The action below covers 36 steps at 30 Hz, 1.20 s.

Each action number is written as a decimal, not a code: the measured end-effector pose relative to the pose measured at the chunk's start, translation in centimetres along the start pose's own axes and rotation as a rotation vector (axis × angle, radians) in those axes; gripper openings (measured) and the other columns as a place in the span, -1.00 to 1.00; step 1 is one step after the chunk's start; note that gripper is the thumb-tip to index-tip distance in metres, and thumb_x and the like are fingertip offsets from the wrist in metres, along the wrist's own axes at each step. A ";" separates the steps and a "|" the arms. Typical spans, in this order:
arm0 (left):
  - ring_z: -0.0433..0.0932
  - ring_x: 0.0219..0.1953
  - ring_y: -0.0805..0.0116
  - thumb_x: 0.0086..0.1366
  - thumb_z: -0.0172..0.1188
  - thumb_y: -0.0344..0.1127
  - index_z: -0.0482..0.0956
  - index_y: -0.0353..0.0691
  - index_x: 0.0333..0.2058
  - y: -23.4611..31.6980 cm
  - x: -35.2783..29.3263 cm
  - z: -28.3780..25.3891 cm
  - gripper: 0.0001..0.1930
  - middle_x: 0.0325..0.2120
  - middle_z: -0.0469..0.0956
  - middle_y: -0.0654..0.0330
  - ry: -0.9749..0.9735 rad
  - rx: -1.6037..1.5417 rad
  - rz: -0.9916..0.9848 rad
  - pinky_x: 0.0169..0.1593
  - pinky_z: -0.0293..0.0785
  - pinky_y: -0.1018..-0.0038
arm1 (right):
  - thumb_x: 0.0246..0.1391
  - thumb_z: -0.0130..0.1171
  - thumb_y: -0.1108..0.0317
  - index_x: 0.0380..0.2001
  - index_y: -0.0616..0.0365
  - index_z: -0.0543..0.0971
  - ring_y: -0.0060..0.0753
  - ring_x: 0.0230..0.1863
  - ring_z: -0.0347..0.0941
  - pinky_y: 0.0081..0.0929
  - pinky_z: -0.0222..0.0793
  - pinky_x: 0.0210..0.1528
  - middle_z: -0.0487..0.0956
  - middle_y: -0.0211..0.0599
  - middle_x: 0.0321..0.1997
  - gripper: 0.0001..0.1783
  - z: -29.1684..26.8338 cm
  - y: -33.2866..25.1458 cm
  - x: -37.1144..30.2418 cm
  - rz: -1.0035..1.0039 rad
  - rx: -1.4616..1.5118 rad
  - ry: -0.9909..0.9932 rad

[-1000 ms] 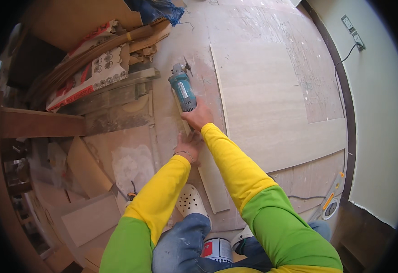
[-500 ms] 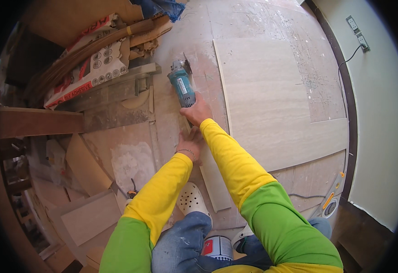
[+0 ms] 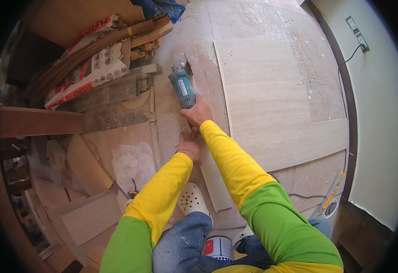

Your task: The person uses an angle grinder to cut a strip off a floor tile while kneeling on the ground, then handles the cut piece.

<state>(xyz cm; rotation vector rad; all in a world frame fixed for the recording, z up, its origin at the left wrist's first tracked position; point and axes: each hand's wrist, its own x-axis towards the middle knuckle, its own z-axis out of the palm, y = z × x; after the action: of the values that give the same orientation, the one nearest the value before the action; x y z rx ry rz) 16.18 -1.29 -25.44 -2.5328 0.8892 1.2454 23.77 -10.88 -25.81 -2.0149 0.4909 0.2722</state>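
A teal angle grinder (image 3: 181, 86) with a grey head lies lengthwise in front of me, its thin disc standing on edge at the far end. Round its rear body my right hand (image 3: 197, 111) is closed. Just nearer to me, my left hand (image 3: 188, 145), with a bracelet at the wrist, grips a narrow pale tile strip (image 3: 217, 193); its fingertips are partly hidden close behind the grinder. The strip runs under both hands along the grinder's line and comes out beside my left shoe (image 3: 191, 199).
Large pale tiles (image 3: 272, 100) lie to the right. A torn adhesive bag (image 3: 94, 68) and wood strips are piled at left, above a wooden beam (image 3: 39, 123). A can (image 3: 218, 248) stands between my feet; a spirit level (image 3: 332, 198) leans at right, near a cable.
Almost nothing differs. The view has shifted very slightly, while both hands and the grinder keep their places on the strip.
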 end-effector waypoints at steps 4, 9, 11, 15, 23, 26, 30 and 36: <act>-0.29 0.54 0.19 -0.12 0.56 0.08 -0.04 0.09 0.46 -0.1 0.1 0.2 0.23 0.50 -0.14 0.16 0.001 0.000 -0.006 0.44 -0.23 -0.24 | -0.22 0.36 0.08 0.18 0.07 0.33 0.28 0.02 0.53 -0.04 0.45 0.11 0.60 0.21 -0.02 -0.16 0.2 0.4 0.0 -0.007 -0.013 -0.023; -0.28 0.54 0.17 -0.13 0.57 0.05 -0.05 0.04 0.46 -0.3 0.1 0.2 0.24 0.50 -0.14 0.15 0.018 -0.016 0.017 0.45 -0.21 -0.23 | -0.23 0.36 0.08 0.17 0.07 0.32 0.29 0.01 0.53 -0.02 0.45 0.10 0.60 0.23 -0.03 -0.16 0.4 0.7 -0.1 -0.003 0.008 -0.023; -0.28 0.54 0.17 -0.13 0.58 0.04 -0.06 0.03 0.46 -0.3 0.0 0.2 0.25 0.50 -0.14 0.15 0.018 -0.018 0.012 0.45 -0.21 -0.23 | -0.23 0.36 0.08 0.16 0.08 0.32 0.30 0.01 0.53 -0.02 0.45 0.10 0.60 0.24 -0.04 -0.17 0.5 0.7 -0.3 -0.014 0.016 -0.019; -0.29 0.54 0.16 -0.15 0.58 0.06 -0.07 -0.01 0.45 -0.4 -0.1 0.2 0.27 0.49 -0.12 0.13 0.017 -0.013 0.029 0.45 -0.21 -0.23 | -0.23 0.36 0.08 0.14 0.09 0.33 0.31 0.00 0.53 0.00 0.44 0.09 0.60 0.26 -0.05 -0.18 0.6 0.9 -0.7 0.003 0.045 -0.019; -0.23 0.53 0.11 -0.13 0.56 0.11 -0.09 -0.07 0.46 -0.1 -0.5 -0.3 0.28 0.48 -0.09 0.08 -0.012 -0.020 -0.013 0.48 -0.24 -0.13 | -0.22 0.36 0.09 0.12 0.08 0.33 0.33 -0.01 0.52 0.02 0.44 0.07 0.60 0.26 -0.07 -0.21 0.8 1.5 -2.3 -0.013 0.036 0.012; -0.21 0.53 0.10 -0.09 0.52 0.14 -0.10 -0.08 0.46 -0.3 -0.6 0.3 0.25 0.48 -0.08 0.07 0.017 -0.014 -0.014 0.49 -0.26 -0.10 | -0.22 0.35 0.09 0.12 0.08 0.33 0.33 -0.01 0.52 0.03 0.44 0.07 0.60 0.25 -0.07 -0.21 0.8 1.8 -3.1 0.004 0.030 0.010; -0.21 0.52 0.06 -0.03 0.42 0.25 -0.08 -0.09 0.45 -0.8 -0.4 2.5 0.20 0.48 -0.09 0.08 0.243 -0.068 0.027 0.49 -0.28 -0.12 | -0.21 0.34 0.11 0.15 0.08 0.32 0.33 0.00 0.52 0.02 0.44 0.08 0.59 0.25 -0.06 -0.20 0.8 2.2 -4.3 0.007 0.036 0.008; -0.23 0.52 0.01 -0.09 0.36 0.40 -0.08 -0.06 0.46 0.1 -1.3 5.5 0.26 0.49 -0.15 0.07 0.316 -0.240 -0.275 0.44 -0.30 -0.22 | -0.21 0.33 0.12 0.23 0.09 0.29 0.32 0.01 0.52 0.01 0.45 0.08 0.58 0.25 -0.03 -0.13 0.3 3.2 -6.3 -0.001 0.081 0.006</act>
<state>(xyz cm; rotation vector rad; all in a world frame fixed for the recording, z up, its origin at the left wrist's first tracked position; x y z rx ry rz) 11.88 1.45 -27.92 -2.9725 0.4375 0.9342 16.70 -10.49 -25.99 -1.9378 0.4976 0.2418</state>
